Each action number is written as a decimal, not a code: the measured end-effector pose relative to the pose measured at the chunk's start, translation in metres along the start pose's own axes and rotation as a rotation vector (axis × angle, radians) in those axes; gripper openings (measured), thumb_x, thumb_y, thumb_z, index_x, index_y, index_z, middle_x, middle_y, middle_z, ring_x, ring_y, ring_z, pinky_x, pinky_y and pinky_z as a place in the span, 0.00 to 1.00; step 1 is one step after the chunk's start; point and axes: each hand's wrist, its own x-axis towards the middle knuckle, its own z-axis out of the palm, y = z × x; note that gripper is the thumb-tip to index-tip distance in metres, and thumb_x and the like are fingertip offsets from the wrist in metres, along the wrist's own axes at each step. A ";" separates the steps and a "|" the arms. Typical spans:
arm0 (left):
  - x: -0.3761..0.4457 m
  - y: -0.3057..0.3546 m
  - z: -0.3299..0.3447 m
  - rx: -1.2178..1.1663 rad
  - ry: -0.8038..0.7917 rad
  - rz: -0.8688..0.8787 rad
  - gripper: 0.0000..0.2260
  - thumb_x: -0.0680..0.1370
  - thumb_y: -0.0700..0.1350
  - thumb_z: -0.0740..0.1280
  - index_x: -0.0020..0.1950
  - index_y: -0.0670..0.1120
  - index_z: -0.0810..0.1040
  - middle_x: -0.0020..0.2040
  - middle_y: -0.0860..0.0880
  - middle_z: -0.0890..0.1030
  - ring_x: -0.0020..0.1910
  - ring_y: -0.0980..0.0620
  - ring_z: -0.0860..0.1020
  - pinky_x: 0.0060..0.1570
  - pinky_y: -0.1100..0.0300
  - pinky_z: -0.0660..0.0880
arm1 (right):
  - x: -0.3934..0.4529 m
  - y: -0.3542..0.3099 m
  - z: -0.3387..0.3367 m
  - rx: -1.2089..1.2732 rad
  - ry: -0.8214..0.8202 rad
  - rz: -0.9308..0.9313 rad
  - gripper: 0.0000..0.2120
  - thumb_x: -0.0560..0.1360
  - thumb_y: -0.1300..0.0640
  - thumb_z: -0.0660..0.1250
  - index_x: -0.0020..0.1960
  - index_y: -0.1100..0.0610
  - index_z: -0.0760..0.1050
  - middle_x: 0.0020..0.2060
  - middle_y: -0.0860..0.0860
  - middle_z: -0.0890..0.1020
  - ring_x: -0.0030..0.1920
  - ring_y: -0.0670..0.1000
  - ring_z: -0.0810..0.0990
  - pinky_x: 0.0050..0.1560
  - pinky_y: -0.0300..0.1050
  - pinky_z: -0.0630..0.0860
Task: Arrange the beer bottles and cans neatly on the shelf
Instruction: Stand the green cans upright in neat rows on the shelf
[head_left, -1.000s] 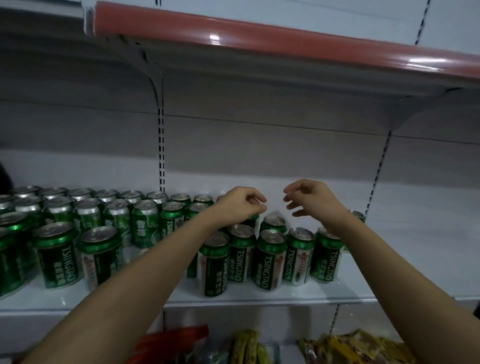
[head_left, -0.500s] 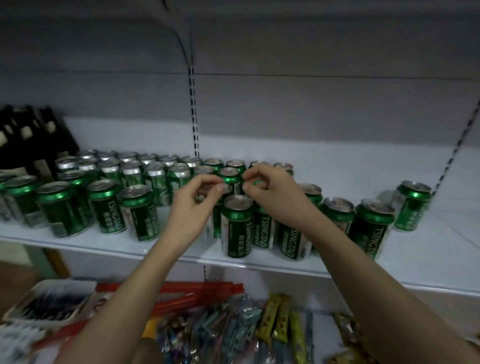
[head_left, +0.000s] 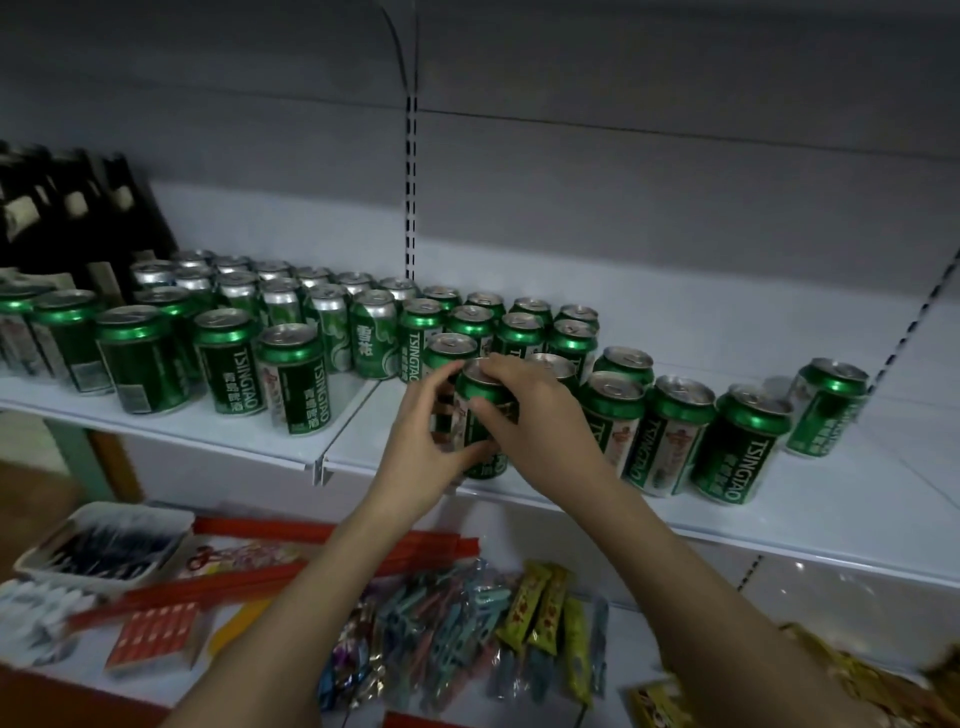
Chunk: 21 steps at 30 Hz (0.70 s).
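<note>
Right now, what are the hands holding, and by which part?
Both hands grip one green can at the shelf's front edge: left hand round its side, right hand over its top.

Both forearms outstretched, left hand (head_left: 423, 441) and right hand (head_left: 530, 410) cupped together, fingers curled.

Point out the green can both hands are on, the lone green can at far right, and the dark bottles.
Green Tsingtao can in both hands (head_left: 480, 387), head view, green shoulder.
Lone green can (head_left: 826, 410), head view, side wall.
Dark glass bottles (head_left: 78, 208), head view, shoulder.
</note>
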 end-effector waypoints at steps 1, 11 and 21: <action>0.000 -0.002 0.001 0.015 -0.005 0.011 0.36 0.71 0.49 0.78 0.74 0.61 0.64 0.66 0.67 0.66 0.66 0.62 0.69 0.64 0.53 0.74 | -0.001 0.001 0.001 -0.003 0.001 0.001 0.21 0.80 0.52 0.67 0.72 0.55 0.72 0.71 0.51 0.73 0.72 0.50 0.68 0.71 0.40 0.62; -0.010 -0.008 0.009 0.033 0.023 0.065 0.41 0.71 0.49 0.77 0.78 0.62 0.59 0.67 0.67 0.69 0.67 0.62 0.71 0.64 0.57 0.74 | -0.006 0.001 0.006 -0.015 0.088 -0.013 0.23 0.78 0.52 0.70 0.71 0.55 0.73 0.70 0.51 0.75 0.72 0.51 0.68 0.71 0.43 0.63; 0.001 0.030 -0.005 -0.260 0.058 0.016 0.38 0.69 0.45 0.79 0.74 0.62 0.67 0.58 0.59 0.80 0.53 0.63 0.79 0.47 0.64 0.79 | 0.002 0.011 -0.036 0.573 0.162 0.135 0.15 0.81 0.51 0.64 0.67 0.50 0.75 0.57 0.42 0.81 0.55 0.39 0.80 0.55 0.36 0.77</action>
